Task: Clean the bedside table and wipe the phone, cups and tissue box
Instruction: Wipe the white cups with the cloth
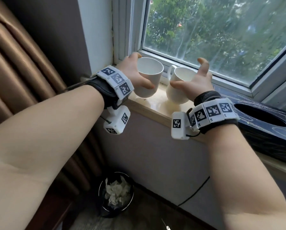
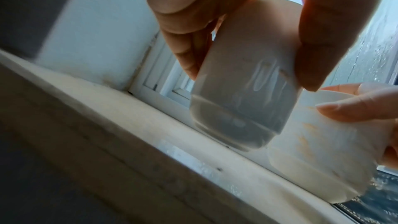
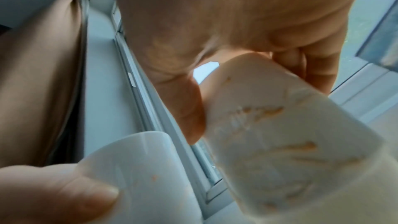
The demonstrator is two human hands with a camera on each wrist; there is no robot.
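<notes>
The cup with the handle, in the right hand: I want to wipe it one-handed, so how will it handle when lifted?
The cup with the handle looks glazed and smooth, so probably slippery and breakable if dropped. It appears empty, so likely light. The right hand spans its body with spread fingers; its narrower base on the sill may tip if nudged.

Two white cups stand close together on the sill: the left cup [image 1: 149, 77] in the left hand [image 1: 133, 73], the handled cup [image 1: 178, 85] in the right hand [image 1: 195, 80].
</notes>
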